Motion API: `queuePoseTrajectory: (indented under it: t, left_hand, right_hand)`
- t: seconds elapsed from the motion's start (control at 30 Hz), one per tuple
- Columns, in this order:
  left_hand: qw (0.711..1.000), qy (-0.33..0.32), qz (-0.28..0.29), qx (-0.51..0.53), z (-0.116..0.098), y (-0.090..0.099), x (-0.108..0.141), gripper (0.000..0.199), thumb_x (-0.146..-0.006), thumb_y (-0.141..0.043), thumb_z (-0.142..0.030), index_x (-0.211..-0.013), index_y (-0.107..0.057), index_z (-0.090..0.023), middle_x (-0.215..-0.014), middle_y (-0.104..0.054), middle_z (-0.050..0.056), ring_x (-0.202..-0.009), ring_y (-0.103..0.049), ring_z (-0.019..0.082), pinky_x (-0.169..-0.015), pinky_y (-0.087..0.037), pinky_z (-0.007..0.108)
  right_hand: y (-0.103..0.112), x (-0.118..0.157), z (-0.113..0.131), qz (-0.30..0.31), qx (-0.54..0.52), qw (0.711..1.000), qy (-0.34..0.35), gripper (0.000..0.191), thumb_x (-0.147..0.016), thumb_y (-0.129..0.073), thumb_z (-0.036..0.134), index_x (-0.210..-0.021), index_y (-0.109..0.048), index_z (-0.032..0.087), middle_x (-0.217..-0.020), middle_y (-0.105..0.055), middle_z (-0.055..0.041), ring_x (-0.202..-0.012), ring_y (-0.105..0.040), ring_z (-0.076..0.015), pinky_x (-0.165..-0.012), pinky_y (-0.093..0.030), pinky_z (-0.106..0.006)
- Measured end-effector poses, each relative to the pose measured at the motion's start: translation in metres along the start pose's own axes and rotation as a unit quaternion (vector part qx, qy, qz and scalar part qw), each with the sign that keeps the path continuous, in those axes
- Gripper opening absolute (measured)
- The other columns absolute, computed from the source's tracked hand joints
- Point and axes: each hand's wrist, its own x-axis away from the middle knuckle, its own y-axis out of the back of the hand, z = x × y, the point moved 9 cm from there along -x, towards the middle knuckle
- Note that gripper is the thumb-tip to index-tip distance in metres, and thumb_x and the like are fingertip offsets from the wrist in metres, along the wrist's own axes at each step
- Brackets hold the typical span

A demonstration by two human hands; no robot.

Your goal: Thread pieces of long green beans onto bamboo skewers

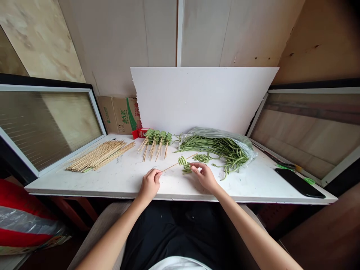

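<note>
Left hand [149, 183]: grip is pinching the near-left end of a thin skewer [170, 167], which is slanting far and right over the worktop [118, 183]. Short green bean pieces [182, 161] are sitting across it, toward the far end. Right hand [204, 176]: fingers are curling beside loose bean pieces [186, 169]; cannot tell whether the grip is pinching one. Judgement: piercing each piece mid-length calls for a steady left pinch, a straight push and fingertips clear of the point. Farther out, a cut pile [201, 158] is lying right, whole beans [208, 143] are spilling from a clear bag [246, 141], loaded skewers [159, 138] are resting far left of centre, bare skewers [97, 155] left. Right fingertips are partly merging with the green; piercing spots are too small to make out.
</note>
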Motion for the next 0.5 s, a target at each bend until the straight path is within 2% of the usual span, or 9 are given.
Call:
queuePoseTrajectory:
  t: [0.1,0.2,0.33,0.43,0.5]
  left_hand:
    - [1.0,0.003,-0.003,0.001,0.001,0.0,0.0,0.021,-0.1,-0.049,-0.02,-0.087,-0.066,-0.02,-0.078,-0.068,0.004,-0.071,-0.064,0.018,-0.069,-0.048,0.028]
    - [1.0,0.001,0.005,-0.002,0.002,-0.002,0.001,0.022,-0.102,-0.048,-0.022,-0.088,-0.066,-0.021,-0.08,-0.068,0.004,-0.072,-0.064,0.018,-0.069,-0.048,0.028]
    - [1.0,-0.004,0.008,-0.007,0.002,-0.003,0.002,0.022,-0.102,-0.049,-0.023,-0.089,-0.066,-0.021,-0.08,-0.068,0.004,-0.072,-0.064,0.018,-0.069,-0.049,0.028]
    - [1.0,-0.009,0.01,-0.011,0.001,-0.003,0.002,0.022,-0.102,-0.049,-0.023,-0.089,-0.066,-0.021,-0.081,-0.069,0.004,-0.073,-0.065,0.018,-0.07,-0.05,0.028]
    - [1.0,-0.011,0.012,-0.014,0.001,-0.004,0.002,0.022,-0.102,-0.048,-0.023,-0.089,-0.066,-0.021,-0.081,-0.069,0.005,-0.073,-0.065,0.019,-0.069,-0.05,0.028]
  right_hand:
    - [-0.006,-0.001,0.006,0.025,0.195,0.977,0.082,0.023,-0.095,-0.068,0.035,-0.114,-0.077,0.025,-0.104,-0.077,-0.0084,-0.109,-0.059,-0.0328,-0.097,-0.044,-0.046]
    - [-0.018,-0.001,0.006,0.036,0.314,0.943,0.102,0.024,-0.094,-0.067,0.022,-0.117,-0.074,0.023,-0.1,-0.076,-0.0085,-0.107,-0.057,-0.0334,-0.094,-0.043,-0.045]
    - [-0.027,-0.001,0.011,0.039,0.377,0.917,0.123,0.015,-0.096,-0.064,0.016,-0.106,-0.073,0.022,-0.101,-0.074,-0.0103,-0.105,-0.055,-0.0328,-0.089,-0.042,-0.042]
    - [-0.034,0.004,0.02,0.084,0.379,0.906,0.168,0.017,-0.099,-0.057,0.013,-0.096,-0.071,0.023,-0.099,-0.071,-0.0099,-0.102,-0.054,-0.0297,-0.087,-0.042,-0.039]
    - [-0.038,0.007,0.024,0.113,0.374,0.9,0.192,0.017,-0.101,-0.056,0.013,-0.101,-0.07,0.023,-0.1,-0.07,-0.0092,-0.101,-0.054,-0.0279,-0.087,-0.042,-0.037]
